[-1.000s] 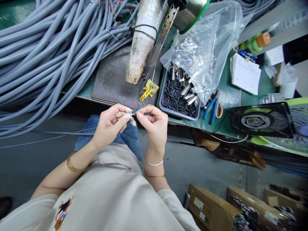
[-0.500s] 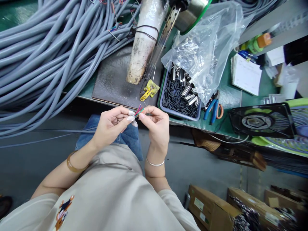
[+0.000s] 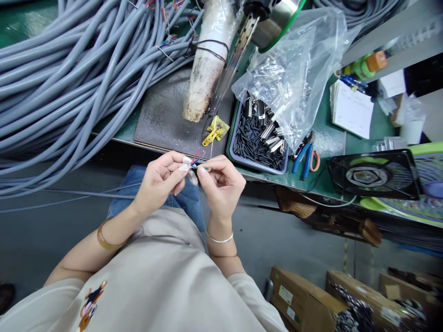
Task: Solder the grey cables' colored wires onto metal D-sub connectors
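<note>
Left hand (image 3: pixel 159 180) pinches the coloured wires (image 3: pixel 196 159) at the bench edge. Right hand (image 3: pixel 221 184) nips one strand, the two hands close together. Further right, the blue tray (image 3: pixel 254 165) holds black sleeves (image 3: pixel 249 142) and metal connectors (image 3: pixel 273 136), with a clear bag (image 3: pixel 297 60) sagging over it.

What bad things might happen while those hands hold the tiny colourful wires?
1. The left hand pinches the thin coloured wires and the right hand pinches one green wire. A hard tug might snap it or pull it loose.
2. The wire tips stick out right beside the fingertips, so they might prick the skin.
3. The hands are over the lap, off the bench, so anything dropped would likely fall to the floor.
</note>
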{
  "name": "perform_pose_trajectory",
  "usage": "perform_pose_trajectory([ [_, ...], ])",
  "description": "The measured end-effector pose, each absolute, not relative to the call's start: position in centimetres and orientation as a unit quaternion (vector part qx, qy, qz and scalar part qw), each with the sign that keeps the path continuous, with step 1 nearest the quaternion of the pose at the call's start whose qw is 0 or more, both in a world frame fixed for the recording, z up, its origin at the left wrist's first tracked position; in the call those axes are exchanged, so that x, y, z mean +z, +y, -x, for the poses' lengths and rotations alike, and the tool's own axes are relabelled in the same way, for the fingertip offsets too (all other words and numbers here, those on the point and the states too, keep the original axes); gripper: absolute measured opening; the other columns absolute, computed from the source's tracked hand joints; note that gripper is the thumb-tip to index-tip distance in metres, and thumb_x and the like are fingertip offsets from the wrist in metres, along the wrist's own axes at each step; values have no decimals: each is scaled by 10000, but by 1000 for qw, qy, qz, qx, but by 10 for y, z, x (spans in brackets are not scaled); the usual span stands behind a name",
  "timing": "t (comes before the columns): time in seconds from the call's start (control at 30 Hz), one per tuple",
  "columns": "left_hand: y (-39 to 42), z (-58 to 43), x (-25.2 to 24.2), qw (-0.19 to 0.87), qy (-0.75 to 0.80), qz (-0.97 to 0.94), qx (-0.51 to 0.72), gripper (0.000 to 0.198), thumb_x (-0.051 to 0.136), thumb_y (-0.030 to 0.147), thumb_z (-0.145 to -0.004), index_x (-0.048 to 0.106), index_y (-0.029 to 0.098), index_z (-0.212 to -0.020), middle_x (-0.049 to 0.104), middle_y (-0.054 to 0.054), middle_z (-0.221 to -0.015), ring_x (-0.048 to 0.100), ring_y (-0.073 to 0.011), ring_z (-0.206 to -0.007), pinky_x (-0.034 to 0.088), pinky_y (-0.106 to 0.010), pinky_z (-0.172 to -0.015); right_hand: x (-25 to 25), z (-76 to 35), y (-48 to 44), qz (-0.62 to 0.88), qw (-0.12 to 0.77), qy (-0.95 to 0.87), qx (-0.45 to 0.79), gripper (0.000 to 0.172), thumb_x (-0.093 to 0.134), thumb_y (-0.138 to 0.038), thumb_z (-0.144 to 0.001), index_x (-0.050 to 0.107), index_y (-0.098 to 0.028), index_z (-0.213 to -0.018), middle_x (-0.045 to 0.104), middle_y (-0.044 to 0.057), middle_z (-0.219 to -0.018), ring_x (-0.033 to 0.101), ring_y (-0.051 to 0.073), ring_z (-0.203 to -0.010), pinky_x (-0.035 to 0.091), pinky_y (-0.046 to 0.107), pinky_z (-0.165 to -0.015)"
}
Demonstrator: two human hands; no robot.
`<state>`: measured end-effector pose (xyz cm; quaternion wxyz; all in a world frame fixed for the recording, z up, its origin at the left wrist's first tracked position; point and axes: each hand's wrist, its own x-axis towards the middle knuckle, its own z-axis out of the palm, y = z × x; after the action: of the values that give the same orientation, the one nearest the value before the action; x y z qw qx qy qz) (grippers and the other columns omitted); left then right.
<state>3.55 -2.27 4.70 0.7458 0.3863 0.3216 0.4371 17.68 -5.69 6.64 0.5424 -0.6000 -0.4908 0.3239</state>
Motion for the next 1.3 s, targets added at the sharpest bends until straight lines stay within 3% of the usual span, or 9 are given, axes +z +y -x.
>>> perform_pose_trajectory([
  [0.2, -20, -31, 47, 728, 322, -409, 446, 271, 808, 383, -837, 707, 139, -899, 688, -23, -613, 468, -48, -390, 343, -156, -371, 63, -183, -48, 584, 537, -424, 437, 234, 768, -444, -810, 697, -224, -774, 599, -19, -719, 441, 80, -564, 327, 220, -473],
  [0.37, -18, -31, 53, 706, 340, -426, 452, 269, 837, 374, -798, 730, 132, -849, 679, -24, -587, 466, -52, -386, 349, -158, -358, 65, -187, -48, 589, 526, -420, 447, 227, 792, -429, -771, 724, -213, -772, 639, 8, -775, 459, 85, -590, 320, 216, -464],
  [0.63, -20, -31, 53, 694, 344, -447, 448, 245, 826, 355, -808, 744, 127, -844, 702, -34, -609, 484, -52, -407, 368, -157, -371, 68, -188, -49, 578, 536, -416, 454, 268, 817, -437, -753, 694, -200, -731, 592, -16, -714, 381, 58, -542, 273, 207, -452],
  [0.9, -22, -30, 53, 675, 352, -470, 448, 241, 821, 357, -816, 747, 128, -833, 694, -26, -611, 508, -60, -429, 391, -169, -401, 66, -189, -49, 578, 527, -426, 455, 181, 771, -370, -762, 698, -206, -740, 585, -22, -706, 360, 61, -536, 233, 226, -456],
  [1.07, -21, -28, 45, 552, 324, -587, 496, 58, 772, 213, -864, 770, 168, -900, 786, -46, -827, 687, -112, -665, 516, -201, -602, 66, -187, -52, 573, 542, -484, 380, 100, 730, -275, -822, 706, -206, -753, 625, -18, -749, 325, 49, -504, 205, 247, -454],
  [1.2, -14, -25, 38, 383, 259, -703, 540, 93, 731, 100, -869, 754, 177, -915, 775, -26, -788, 686, -127, -714, 521, -264, -723, 57, -188, -55, 548, 557, -540, 311, 49, 737, -259, -844, 743, -221, -815, 646, -15, -756, 342, 56, -492, 211, 247, -438],
  [1.3, -11, -25, 36, 321, 237, -740, 542, 114, 700, 77, -880, 733, 174, -930, 774, -34, -788, 686, -136, -715, 516, -286, -732, 49, -191, -57, 528, 572, -563, 279, 34, 749, -265, -857, 755, -236, -842, 676, -5, -761, 424, 77, -523, 256, 245, -443],
])
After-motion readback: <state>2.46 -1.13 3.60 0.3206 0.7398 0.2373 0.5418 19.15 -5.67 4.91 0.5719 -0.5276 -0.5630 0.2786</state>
